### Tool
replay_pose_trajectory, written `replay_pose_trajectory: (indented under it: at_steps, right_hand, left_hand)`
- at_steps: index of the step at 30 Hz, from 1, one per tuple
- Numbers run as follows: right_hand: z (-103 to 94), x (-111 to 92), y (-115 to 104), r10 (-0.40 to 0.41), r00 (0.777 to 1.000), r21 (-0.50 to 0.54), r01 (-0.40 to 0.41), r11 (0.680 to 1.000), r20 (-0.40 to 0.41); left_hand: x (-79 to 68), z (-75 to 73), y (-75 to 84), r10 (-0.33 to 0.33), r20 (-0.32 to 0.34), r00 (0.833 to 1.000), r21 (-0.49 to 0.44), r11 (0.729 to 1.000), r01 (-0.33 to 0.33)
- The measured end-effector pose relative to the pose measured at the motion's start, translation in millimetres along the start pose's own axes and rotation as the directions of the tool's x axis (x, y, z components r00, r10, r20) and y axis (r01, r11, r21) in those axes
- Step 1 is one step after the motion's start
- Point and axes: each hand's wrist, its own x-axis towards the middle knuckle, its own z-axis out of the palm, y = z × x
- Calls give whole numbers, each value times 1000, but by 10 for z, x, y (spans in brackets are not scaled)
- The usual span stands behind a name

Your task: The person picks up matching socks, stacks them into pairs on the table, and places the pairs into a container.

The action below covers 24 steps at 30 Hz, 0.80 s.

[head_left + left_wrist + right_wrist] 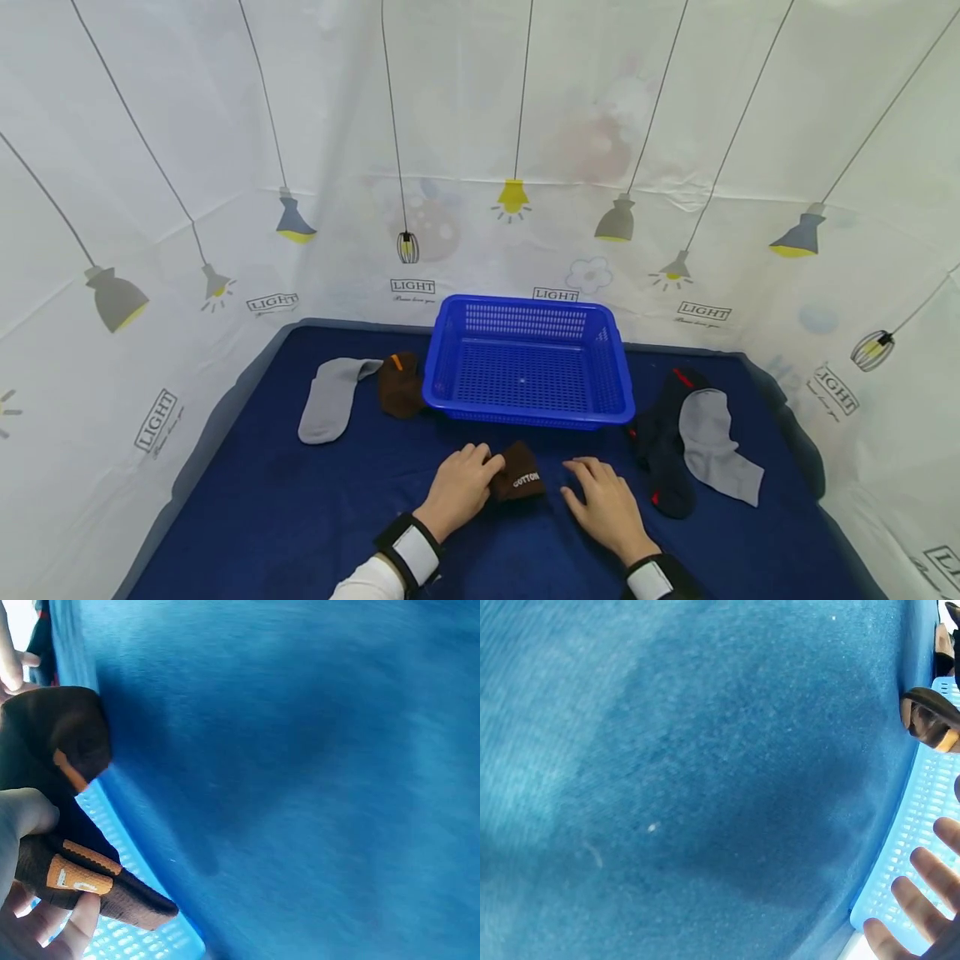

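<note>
Thumb and fingers of my left hand (pixel 459 487) pinch a brown sock (pixel 522 477) with white "COTTON" lettering, just in front of the blue basket. Orange patches show on this sock (pixel 71 724) in the left wrist view, where it hangs bent over from the hand. To the right of the sock is my right hand (pixel 606 510), apart from it and holding nothing. Its fingers (pixel 924 900) are spread and nearly straight in the right wrist view.
A blue plastic basket (pixel 525 415) stands at the back middle of the dark blue cloth. Left of it lie a grey sock (pixel 330 404) and another brown sock (pixel 400 392). On its right are black socks with red marks (pixel 670 467) and a grey sock (pixel 712 442).
</note>
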Motion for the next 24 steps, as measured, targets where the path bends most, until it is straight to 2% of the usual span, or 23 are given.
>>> replay_pose_trajectory:
  at_steps: [5, 9, 14, 19, 24]
  right_hand:
    - [20, 12, -20, 1, 1000, 1, -1, 1000, 13]
    - [34, 9, -30, 14, 999, 7, -14, 1000, 37]
    - [72, 8, -42, 7, 999, 16, -8, 1000, 41]
    - [116, 22, -79, -3, 999, 16, 3, 1000, 36]
    - [130, 53, -132, -3, 998, 16, 3, 1000, 58]
  left_hand:
    - [-148, 27, -65, 25, -15, 1000, 22, 999, -24]
    - [-264, 39, -117, 20, -11, 1000, 28, 999, -19]
    - [-380, 48, -195, -3, 21, 1000, 34, 999, 2]
    - [-450, 42, -232, -34, 79, 996, 33, 999, 31]
    - [-523, 55, -234, -41, 74, 996, 20, 999, 40]
